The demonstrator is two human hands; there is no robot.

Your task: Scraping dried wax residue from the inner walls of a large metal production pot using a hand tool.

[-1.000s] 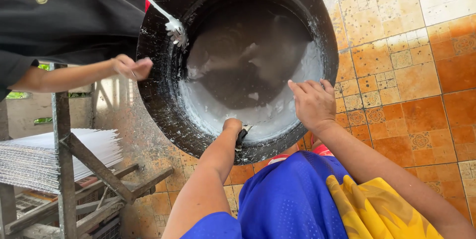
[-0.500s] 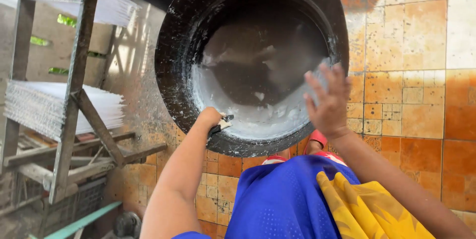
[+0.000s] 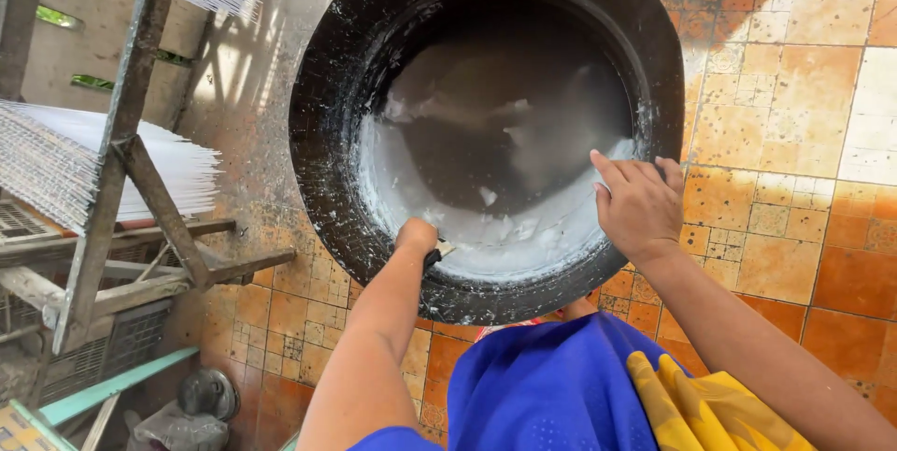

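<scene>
Down below us, our left hand (image 3: 417,234) is clenched around a small dark-handled scraper (image 3: 437,253), pressing it against the near inner wall of the large round black tub (image 3: 327,180), which sits on the orange tiled floor (image 3: 794,180) right in front of our knees. Our right hand (image 3: 640,203) is released, fingers loosely spread, grasping nothing; it lies on the tub's near-right rim, or just above it. White paste (image 3: 523,236) is smeared across the near part of the tub's bottom, between our two hands and a little ahead of them, thinning to dark bare metal farther away. The scraper's short axis points inward to the right, toward that paste, so the left hand is the nearer one to it. To our left stands a wooden rack (image 3: 121,133) carrying bundles of thin white sticks (image 3: 177,166), well apart from the tub.
</scene>
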